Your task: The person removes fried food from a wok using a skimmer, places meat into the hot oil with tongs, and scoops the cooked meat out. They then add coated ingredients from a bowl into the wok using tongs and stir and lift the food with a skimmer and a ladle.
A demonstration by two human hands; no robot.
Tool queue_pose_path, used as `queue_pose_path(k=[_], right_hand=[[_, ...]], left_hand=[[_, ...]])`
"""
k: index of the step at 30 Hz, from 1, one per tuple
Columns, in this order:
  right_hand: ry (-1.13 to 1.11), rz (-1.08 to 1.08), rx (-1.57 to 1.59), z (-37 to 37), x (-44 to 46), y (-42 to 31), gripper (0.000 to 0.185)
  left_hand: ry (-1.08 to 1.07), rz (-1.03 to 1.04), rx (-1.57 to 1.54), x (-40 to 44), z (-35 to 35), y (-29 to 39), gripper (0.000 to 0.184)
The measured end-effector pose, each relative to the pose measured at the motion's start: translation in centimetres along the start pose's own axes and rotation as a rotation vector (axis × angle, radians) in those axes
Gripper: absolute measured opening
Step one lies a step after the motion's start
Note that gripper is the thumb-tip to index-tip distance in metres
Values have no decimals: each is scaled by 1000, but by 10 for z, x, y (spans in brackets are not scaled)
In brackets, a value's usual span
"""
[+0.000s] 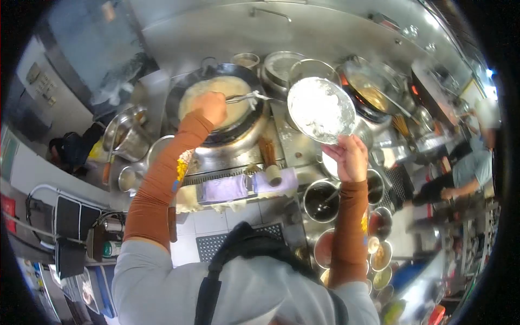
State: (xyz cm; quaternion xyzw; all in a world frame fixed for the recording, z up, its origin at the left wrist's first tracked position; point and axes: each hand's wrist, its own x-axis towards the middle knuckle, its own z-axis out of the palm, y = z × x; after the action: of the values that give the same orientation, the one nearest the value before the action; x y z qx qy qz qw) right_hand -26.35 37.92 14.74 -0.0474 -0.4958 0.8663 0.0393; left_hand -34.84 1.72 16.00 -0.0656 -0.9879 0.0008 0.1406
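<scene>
My left hand point(211, 108) is closed above the left wok, gripping a slim metal utensil point(237, 99) that looks like tongs. White stuff clings to its far end, which points right toward the bowl. Under that hand, a pale, creamy liquid point(197, 93) fills much of the dark wok point(176, 100). My right hand point(349, 156) pinches the near rim of a round metal bowl point(320, 110), tilted so that its inside shows. A white, powdery or pasty substance coats the bowl. The fingers beneath the rim are partly hidden.
A second wok point(374, 97) with a ladle sits on the right burner. A bamboo brush point(268, 151) and folded purple cloths point(225, 188) lie along the stove's front. Several sauce pots, one with dark liquid point(321, 200), stand below my right arm. A person point(468, 168) works far right.
</scene>
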Motion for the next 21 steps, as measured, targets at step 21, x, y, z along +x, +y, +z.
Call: queue_pose_path(k=[21], right_hand=[[-244,261,-131,165,48,135,6]], left_hand=[[24,479,270,-39,-75,-76,11]])
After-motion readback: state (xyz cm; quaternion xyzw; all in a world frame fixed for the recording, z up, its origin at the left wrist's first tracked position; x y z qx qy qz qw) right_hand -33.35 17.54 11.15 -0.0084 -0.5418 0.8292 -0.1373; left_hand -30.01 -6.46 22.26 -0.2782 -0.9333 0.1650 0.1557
